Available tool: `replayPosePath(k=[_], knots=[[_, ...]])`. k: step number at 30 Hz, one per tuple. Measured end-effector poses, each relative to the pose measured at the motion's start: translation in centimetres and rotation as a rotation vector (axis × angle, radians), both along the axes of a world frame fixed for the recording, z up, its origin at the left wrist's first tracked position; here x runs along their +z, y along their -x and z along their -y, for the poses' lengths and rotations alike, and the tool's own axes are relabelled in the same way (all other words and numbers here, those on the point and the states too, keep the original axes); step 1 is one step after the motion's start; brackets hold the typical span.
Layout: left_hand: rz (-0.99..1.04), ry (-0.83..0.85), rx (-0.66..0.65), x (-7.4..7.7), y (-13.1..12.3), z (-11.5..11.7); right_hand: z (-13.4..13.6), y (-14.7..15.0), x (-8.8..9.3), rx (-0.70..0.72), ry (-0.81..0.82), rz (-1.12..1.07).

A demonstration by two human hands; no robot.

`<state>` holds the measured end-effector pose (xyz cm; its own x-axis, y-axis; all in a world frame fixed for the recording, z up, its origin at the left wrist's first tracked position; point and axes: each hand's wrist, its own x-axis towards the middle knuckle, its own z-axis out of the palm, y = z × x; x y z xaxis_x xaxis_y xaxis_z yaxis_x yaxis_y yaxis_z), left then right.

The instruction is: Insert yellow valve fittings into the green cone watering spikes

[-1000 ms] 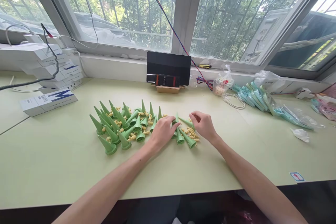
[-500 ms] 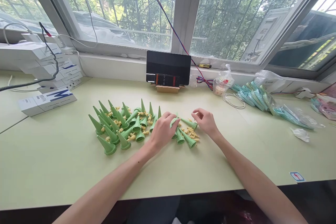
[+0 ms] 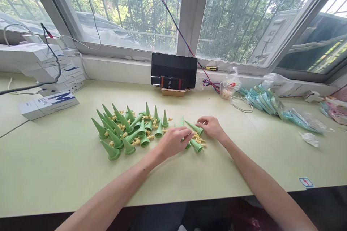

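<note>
My left hand (image 3: 176, 140) reaches over the right-hand group of green cone-shaped nozzle caps, its fingers drawn together beside the small yellow plugs (image 3: 199, 139). Whatever those fingertips hold is hidden. Across from it, my right hand (image 3: 213, 127) has thumb and fingers closed just above a lying green nozzle cap (image 3: 194, 127); I cannot make out what is between them. Another nozzle cap (image 3: 196, 145) lies by the plugs, and others are partly covered by my left hand. To the left is a larger cluster of green nozzle caps (image 3: 115, 139) with yellow plugs among them, some upright, others tipped over.
A black tablet (image 3: 173, 66) and a phone with a timer (image 3: 173, 83) lean on a cardboard stand at the back. White boxes (image 3: 48, 104) are stacked left. A plastic bag (image 3: 230, 85), a coiled cable (image 3: 241, 104) and teal packets (image 3: 262, 99) lie right.
My left hand has shifted right and slightly toward me, uncovering an upright cap with a yellow plug beside it. My right hand has moved slightly left and down to the lying cap.
</note>
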<state>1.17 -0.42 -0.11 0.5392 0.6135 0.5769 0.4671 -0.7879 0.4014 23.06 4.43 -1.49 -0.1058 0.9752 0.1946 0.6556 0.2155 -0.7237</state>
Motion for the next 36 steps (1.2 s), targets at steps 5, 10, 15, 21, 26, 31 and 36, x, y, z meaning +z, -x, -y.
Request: replayPosePath(k=[5,10,15,21,26,31,36], knots=[[-0.027,-0.006,0.003,0.1,0.0,0.0,0.1,0.1,0.1,0.035,-0.009,0.01],[-0.043,-0.005,0.004,0.1,0.0,0.1,0.3,0.2,0.2,0.038,-0.026,0.02],[-0.045,-0.005,0.005,-0.1,0.1,-0.1,0.1,0.1,-0.3,0.029,-0.044,0.048],[-0.031,0.011,-0.002,-0.2,0.1,-0.1,-0.3,-0.2,-1.3,-0.058,-0.092,0.093],[-0.014,0.019,0.018,-0.1,0.1,-0.1,0.1,0.4,-0.9,-0.114,-0.225,0.06],[0.058,0.041,0.098,0.3,0.1,-0.2,1.6,1.8,0.7,-0.064,-0.317,-0.075],[0.167,0.084,0.187,0.4,0.3,-0.5,3.3,3.1,1.5,0.029,-0.466,-0.099]])
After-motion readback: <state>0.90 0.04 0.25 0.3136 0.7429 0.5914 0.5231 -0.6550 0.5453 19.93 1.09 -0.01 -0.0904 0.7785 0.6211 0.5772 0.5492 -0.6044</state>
